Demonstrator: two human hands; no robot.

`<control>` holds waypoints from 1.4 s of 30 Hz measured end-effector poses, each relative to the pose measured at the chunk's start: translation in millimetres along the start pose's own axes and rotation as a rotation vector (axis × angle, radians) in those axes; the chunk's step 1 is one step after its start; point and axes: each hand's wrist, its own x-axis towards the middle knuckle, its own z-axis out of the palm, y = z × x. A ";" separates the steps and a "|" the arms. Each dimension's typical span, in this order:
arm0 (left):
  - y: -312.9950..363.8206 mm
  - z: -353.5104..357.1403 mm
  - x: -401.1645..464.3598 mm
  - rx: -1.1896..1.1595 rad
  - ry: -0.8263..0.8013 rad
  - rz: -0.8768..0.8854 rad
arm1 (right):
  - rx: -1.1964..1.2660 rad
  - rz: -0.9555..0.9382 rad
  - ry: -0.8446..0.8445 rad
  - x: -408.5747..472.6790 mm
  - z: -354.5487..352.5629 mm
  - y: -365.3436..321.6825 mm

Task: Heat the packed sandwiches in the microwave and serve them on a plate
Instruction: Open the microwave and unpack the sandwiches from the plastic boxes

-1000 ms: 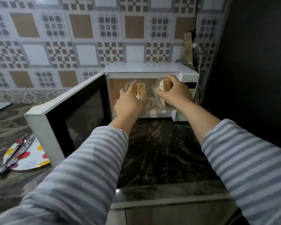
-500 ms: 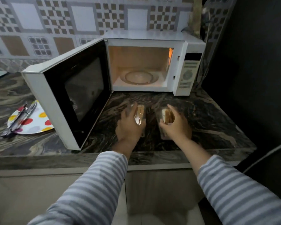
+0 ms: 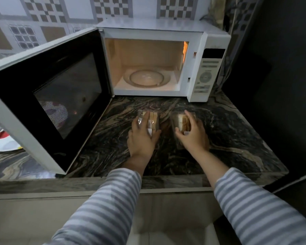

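Note:
Two clear-packed sandwiches rest on the dark marble counter [image 3: 237, 138] in front of the white microwave [image 3: 208, 71]. My left hand [image 3: 141, 140] grips the left packed sandwich [image 3: 151, 119]. The right packed sandwich [image 3: 181, 122] is held by my right hand [image 3: 193, 137]. The microwave door [image 3: 48, 96] stands wide open to the left, the cavity is lit, and its glass turntable [image 3: 146, 77] holds nothing. A polka-dot plate [image 3: 2, 144] shows at the far left, mostly hidden behind the door.
A dark tall surface [image 3: 281, 68] closes off the right side. Patterned wall tiles [image 3: 42, 18] run behind the microwave. Cords hang at the microwave's back right corner. The counter's front edge [image 3: 95, 183] lies just below my wrists.
Both hands pulled the two packed sandwiches out of the microwave cavity and brought them down onto the counter in front of it. The view has tilted downward.

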 end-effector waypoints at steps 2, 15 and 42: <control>0.7 0.1 0.5 0.041 -0.021 -0.013 | 0.006 -0.021 -0.035 4.1 -1.3 0.8; -60.7 -49.9 4.3 -0.027 -0.144 0.277 | -0.159 -0.670 0.020 -47.5 15.6 -42.8; -86.3 -39.1 0.5 0.407 -0.396 0.339 | -0.106 -0.852 -0.182 -59.6 32.3 -52.0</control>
